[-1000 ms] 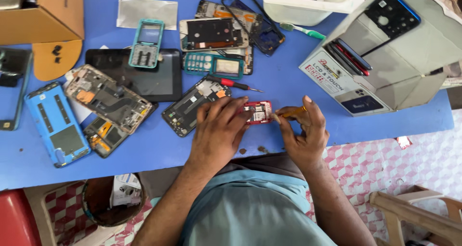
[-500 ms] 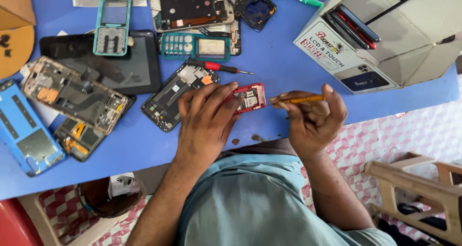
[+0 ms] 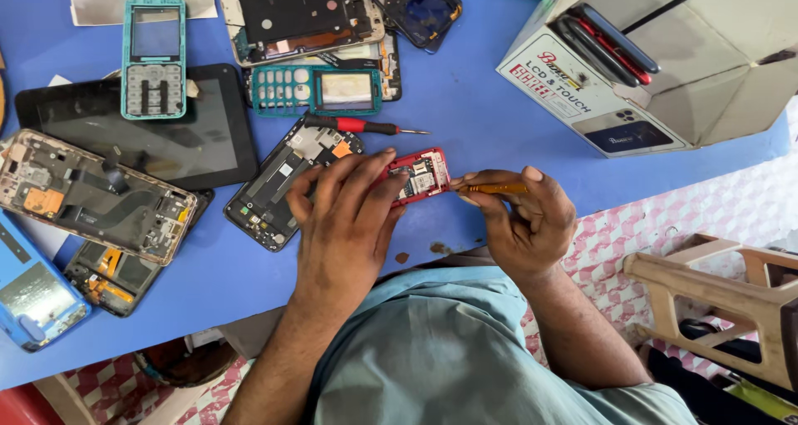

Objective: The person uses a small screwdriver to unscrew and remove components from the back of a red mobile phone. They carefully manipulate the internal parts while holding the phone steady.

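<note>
Two hands meet at frame centre on the blue table (image 3: pixel 499 109): left hand (image 3: pixel 345 217) pins a red phone (image 3: pixel 420 176); right hand (image 3: pixel 528 221), just right, clenches an orange screwdriver (image 3: pixel 492 189) pointing left into it.

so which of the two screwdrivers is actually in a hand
The orange-handled screwdriver, gripped in the right hand with its tip at the small red phone. The red-handled screwdriver lies loose on the blue table, above the left hand.

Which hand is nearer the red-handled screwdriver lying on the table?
Left. The left hand lies just below the red-handled screwdriver, its fingertips a short way short of it. The right hand sits farther off to the side, holding an orange tool.
</note>
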